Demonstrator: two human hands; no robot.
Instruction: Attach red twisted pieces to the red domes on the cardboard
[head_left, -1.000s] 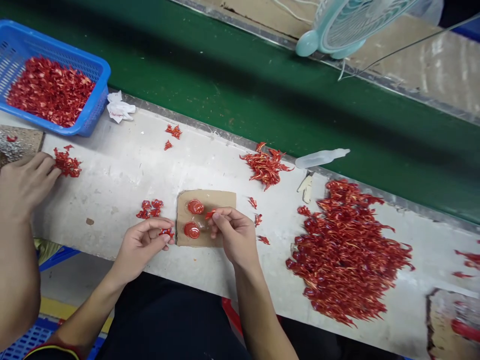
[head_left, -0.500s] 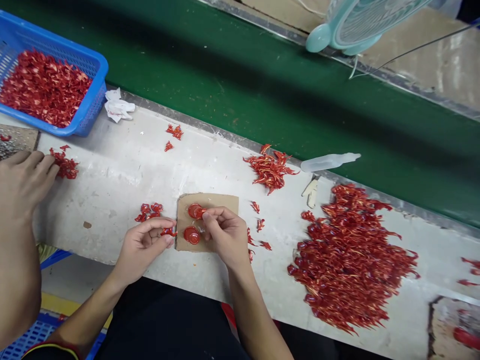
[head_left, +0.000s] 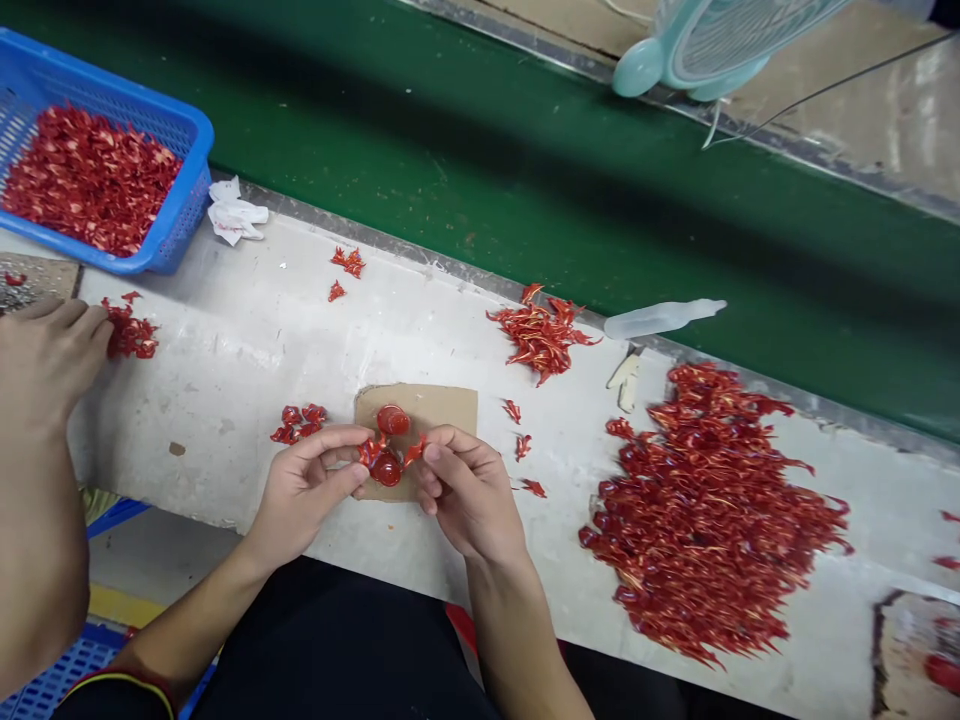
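My left hand [head_left: 319, 490] pinches a small glossy red plastic piece [head_left: 369, 452] between thumb and fingertips. Opposite it, my right hand [head_left: 469, 490] grips a pointed red plastic piece [head_left: 415, 451]. Both pieces are held close together over a brown cardboard square [head_left: 442, 405]. On the cardboard sit two round red caps or dishes, an upper one [head_left: 393, 419] and a lower one [head_left: 387, 469]; what they contain I cannot make out. Left of my hands lies a small cluster of red pieces [head_left: 300, 423]. A few single pointed pieces [head_left: 523, 446] lie right of the cardboard.
A large heap of red pieces [head_left: 712, 520] covers the right of the table, with a smaller pile [head_left: 544, 335] behind. A translucent squeeze bottle [head_left: 664, 319] lies by the green belt [head_left: 450, 200]. A blue basket [head_left: 199, 150] and another person's hand [head_left: 52, 360] are at left.
My right hand has drawn its pointed piece away from the upper red cap, down beside the lower one. My left hand has moved right with its piece, so the two pieces are now nearer each other.
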